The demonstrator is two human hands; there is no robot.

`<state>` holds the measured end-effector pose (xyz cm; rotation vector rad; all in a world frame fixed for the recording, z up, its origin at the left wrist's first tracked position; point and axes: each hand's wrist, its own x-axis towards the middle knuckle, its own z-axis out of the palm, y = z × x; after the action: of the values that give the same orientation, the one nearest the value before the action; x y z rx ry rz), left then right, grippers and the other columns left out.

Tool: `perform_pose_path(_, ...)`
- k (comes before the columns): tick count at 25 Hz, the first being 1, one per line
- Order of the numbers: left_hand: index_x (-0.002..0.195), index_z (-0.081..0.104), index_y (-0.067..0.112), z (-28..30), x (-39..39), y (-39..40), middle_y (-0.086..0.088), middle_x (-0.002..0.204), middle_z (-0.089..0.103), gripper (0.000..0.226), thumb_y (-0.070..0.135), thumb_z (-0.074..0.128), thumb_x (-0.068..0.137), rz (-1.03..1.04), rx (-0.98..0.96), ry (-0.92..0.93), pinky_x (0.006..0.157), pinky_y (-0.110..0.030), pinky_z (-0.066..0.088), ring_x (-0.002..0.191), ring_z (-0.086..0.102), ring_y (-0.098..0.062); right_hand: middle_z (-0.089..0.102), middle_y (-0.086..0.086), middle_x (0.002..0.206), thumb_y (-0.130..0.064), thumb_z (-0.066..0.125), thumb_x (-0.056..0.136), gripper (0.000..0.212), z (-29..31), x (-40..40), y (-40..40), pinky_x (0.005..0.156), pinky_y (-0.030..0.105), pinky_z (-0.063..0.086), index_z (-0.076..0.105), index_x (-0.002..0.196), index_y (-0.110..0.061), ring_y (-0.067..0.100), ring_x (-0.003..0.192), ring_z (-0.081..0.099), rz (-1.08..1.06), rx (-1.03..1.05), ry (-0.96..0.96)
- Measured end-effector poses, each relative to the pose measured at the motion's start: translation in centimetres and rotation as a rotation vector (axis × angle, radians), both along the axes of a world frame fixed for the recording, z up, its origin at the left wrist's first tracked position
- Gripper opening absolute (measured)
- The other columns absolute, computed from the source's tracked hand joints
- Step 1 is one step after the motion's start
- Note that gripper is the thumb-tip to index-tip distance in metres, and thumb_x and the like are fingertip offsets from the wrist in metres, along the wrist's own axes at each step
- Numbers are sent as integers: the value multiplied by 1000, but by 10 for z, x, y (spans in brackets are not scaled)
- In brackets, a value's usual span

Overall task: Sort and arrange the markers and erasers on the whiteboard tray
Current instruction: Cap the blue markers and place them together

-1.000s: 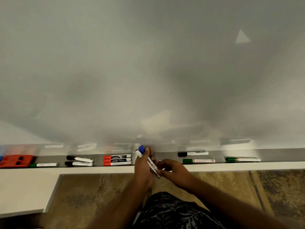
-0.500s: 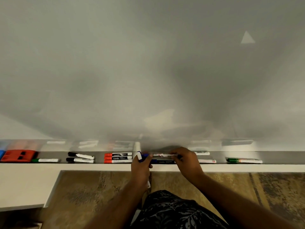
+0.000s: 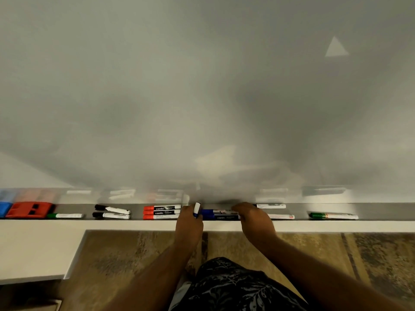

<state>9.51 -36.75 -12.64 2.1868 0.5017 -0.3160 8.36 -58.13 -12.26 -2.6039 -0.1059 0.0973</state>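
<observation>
Both hands are at the middle of the grey whiteboard tray (image 3: 381, 211). My left hand (image 3: 189, 223) grips a blue-and-white marker (image 3: 197, 209) that stands nearly upright. Two blue markers (image 3: 221, 214) lie side by side in the tray between my hands, and my right hand (image 3: 254, 217) rests its fingers on their right ends. Left of my hands lie three red markers (image 3: 162, 212) stacked in a row, two black markers (image 3: 111, 212), a green marker (image 3: 65, 215), a red eraser (image 3: 30, 209) and a blue eraser (image 3: 4, 208). On the right lie two white-bodied markers (image 3: 275, 211) and green markers (image 3: 333, 215).
The whiteboard (image 3: 202, 97) rises straight ahead above the tray. A white ledge (image 3: 134, 225) runs along the tray's front edge and widens into a white surface (image 3: 33, 252) at the lower left. Patterned brown floor (image 3: 336, 254) lies below.
A second ago both hands held the blue markers in front of the ledge. They moved up to the tray, and two blue markers now lie in it under my right fingers.
</observation>
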Motion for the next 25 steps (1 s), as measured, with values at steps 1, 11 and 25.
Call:
perform_pose_path(1,118,69,12,4,-3,-3,-7,108,67,21,19,61,100,59,-64,-44,81,-28,49,97,65,-22,71,-8,117,-12,62,96,30,3,0,2,83,25,56,73,119,-26,11,97,68,-1,57,-30)
perform_pose_path(11,102,71,16,30,0,-26,-6,93,74,23,35,59,103,475,-768,84,77,-37,58,83,69,-18,76,-10,91,-24,74,91,16,24,-1,29,69,25,53,78,106,-28,7,81,69,15,402,125)
perform_pose_path(25,81,63,14,4,-7,2,-12,86,68,14,7,62,93,20,-39,44,67,-41,55,79,65,-28,69,-1,125,-3,65,91,38,-2,-8,15,98,32,52,72,124,-20,21,114,60,-102,21,-38)
